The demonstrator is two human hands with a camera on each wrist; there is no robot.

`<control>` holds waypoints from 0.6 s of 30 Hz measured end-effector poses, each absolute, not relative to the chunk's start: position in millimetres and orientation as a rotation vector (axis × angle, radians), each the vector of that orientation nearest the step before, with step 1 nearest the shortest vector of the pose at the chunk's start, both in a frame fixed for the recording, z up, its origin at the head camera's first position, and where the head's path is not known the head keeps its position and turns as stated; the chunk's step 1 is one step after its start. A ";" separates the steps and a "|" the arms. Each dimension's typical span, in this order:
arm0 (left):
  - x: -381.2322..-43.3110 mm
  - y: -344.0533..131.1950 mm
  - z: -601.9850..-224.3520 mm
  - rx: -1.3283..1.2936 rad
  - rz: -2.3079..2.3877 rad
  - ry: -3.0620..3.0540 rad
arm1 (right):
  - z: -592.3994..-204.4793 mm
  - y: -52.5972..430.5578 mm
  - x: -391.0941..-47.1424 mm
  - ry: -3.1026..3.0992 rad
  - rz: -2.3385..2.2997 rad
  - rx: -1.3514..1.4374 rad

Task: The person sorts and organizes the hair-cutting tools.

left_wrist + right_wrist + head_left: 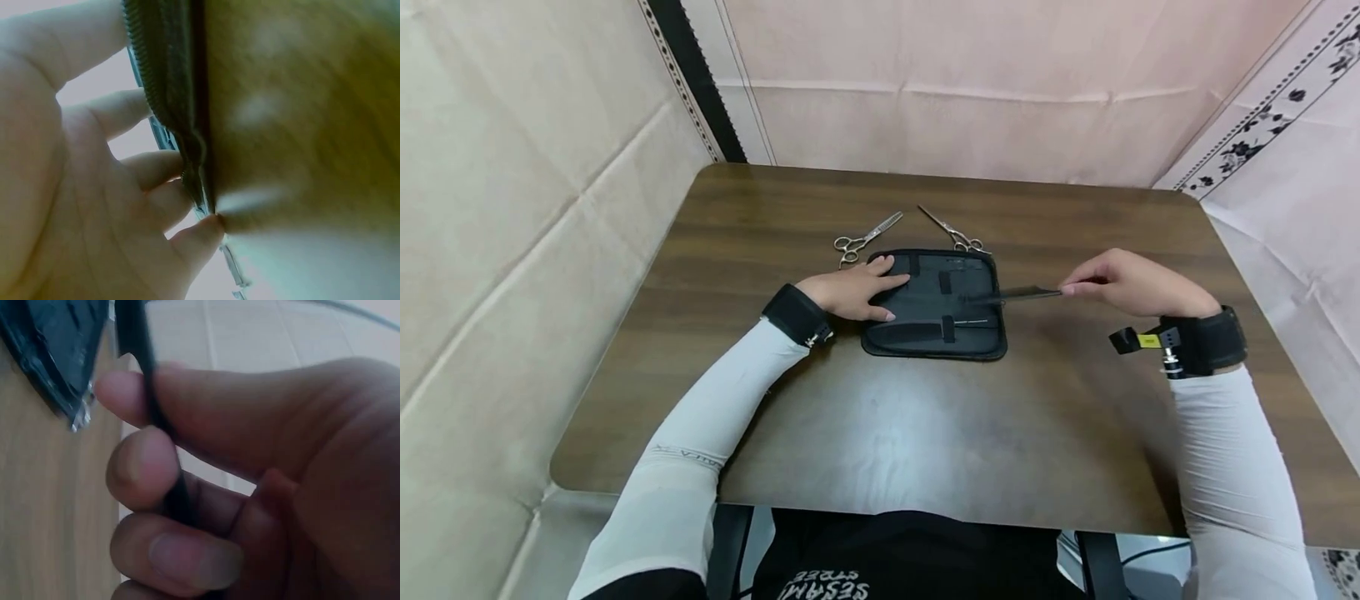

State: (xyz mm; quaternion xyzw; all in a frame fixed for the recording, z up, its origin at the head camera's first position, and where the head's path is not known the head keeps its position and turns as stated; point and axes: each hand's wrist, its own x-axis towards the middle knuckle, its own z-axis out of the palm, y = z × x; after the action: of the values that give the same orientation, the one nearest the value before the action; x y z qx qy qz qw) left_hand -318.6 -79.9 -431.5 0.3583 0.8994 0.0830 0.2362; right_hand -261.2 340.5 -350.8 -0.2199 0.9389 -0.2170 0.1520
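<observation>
My right hand [1131, 282] pinches a slim, tapering black tool [1028, 293] while my spread left hand [852, 292] rests on a rounded, zip-edged black case [925, 310].

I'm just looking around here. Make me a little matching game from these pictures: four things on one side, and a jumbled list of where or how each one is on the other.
Things:
1. left hand
2. right hand
3. two pairs of scissors
4. table

Places, colours and states:
A. holding a slim dark tool
B. brown
C. spread fingers on the black case
D. lying just beyond the case

Right pairs: 1-C, 2-A, 3-D, 4-B
</observation>
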 end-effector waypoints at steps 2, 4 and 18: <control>-319.2 -80.2 -429.8 0.980 0.236 2.473 | -350.5 330.1 -263.4 2.663 -0.607 -0.665; -319.0 -80.4 -429.1 0.976 0.246 2.471 | -351.8 323.4 -264.9 2.650 -0.587 -0.664; -318.3 -79.1 -431.7 0.964 0.232 2.463 | -365.6 321.6 -267.2 2.542 -0.618 -0.632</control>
State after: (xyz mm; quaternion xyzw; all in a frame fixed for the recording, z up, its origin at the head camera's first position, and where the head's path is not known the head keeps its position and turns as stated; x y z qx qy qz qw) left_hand -318.3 -79.1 -431.7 0.3523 0.9003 0.0848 0.2411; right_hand -267.2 321.6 -365.6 -0.2288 0.9208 -0.2238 0.2231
